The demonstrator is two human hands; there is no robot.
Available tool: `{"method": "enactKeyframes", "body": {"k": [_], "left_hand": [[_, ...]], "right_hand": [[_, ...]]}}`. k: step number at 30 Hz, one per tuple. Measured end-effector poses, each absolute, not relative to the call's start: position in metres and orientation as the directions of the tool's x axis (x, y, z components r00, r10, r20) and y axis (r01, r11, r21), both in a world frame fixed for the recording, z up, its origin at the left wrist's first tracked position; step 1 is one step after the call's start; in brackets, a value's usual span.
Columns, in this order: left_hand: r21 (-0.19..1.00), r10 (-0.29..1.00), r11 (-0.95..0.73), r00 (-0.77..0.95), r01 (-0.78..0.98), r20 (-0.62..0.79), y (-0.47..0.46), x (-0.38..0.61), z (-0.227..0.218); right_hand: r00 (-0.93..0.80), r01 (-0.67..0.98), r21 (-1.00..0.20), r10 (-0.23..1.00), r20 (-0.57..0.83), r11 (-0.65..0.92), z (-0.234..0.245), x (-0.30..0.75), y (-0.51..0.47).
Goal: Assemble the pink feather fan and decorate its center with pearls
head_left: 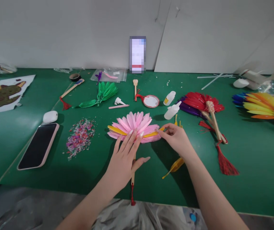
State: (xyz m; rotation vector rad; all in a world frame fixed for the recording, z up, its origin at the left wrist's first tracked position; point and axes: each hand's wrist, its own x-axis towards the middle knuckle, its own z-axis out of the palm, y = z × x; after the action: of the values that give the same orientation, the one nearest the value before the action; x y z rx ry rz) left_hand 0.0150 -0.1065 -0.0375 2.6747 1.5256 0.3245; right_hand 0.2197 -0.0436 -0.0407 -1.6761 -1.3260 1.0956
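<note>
A pink feather fan lies spread on the green table, its wooden handle running toward me and ending in a red tassel. One yellow feather crosses its left side. My left hand rests with fingers spread over the fan's centre, the fingertips pressing on the feather bases. On the right side, my right hand pinches the tip of another yellow feather that lies across the pink ones. Under my right wrist is a loose yellow feather, partly hidden.
Two white glue bottles are just behind the fan. Left are a phone, a white case and colourful flakes. Green feathers lie behind; red and rainbow feather fans lie right. A lit phone leans on the wall.
</note>
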Motion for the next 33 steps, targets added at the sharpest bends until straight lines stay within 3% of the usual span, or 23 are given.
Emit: {"method": "enactKeyframes", "body": {"k": [7, 19, 24, 27, 29, 30, 33], "left_hand": [[0.176, 0.872, -0.490, 0.477, 0.854, 0.116, -0.104, 0.015, -0.031], [0.281, 0.913, -0.403, 0.363, 0.871, 0.184, -0.104, 0.011, -0.028], [0.475, 0.941, -0.332, 0.254, 0.815, 0.223, -0.105, 0.003, -0.026], [0.752, 0.969, -0.245, 0.139, 0.611, 0.203, -0.104, -0.001, -0.018], [0.951, 0.989, -0.143, 0.061, 0.276, 0.131, -0.101, -0.004, -0.008], [0.995, 0.996, -0.076, 0.046, 0.059, 0.073, -0.099, -0.006, -0.003], [0.870, 0.991, 0.126, 0.108, -0.477, -0.084, -0.097, -0.007, 0.013]], "right_hand": [[0.101, 0.380, -0.909, 0.984, -0.146, -0.174, -0.042, 0.222, -0.045], [0.126, 0.480, -0.870, 0.990, -0.061, -0.114, -0.038, 0.230, -0.047], [0.250, 0.490, -0.867, 0.967, 0.040, -0.090, -0.038, 0.237, -0.047], [0.344, 0.487, -0.873, 0.916, 0.206, 0.014, -0.040, 0.239, -0.046], [0.394, 0.487, -0.869, 0.865, 0.311, 0.091, -0.039, 0.238, -0.047], [0.411, 0.491, -0.862, 0.840, 0.356, 0.125, -0.036, 0.237, -0.049], [0.374, 0.548, -0.805, 0.795, 0.478, 0.226, -0.019, 0.226, -0.063]]}}
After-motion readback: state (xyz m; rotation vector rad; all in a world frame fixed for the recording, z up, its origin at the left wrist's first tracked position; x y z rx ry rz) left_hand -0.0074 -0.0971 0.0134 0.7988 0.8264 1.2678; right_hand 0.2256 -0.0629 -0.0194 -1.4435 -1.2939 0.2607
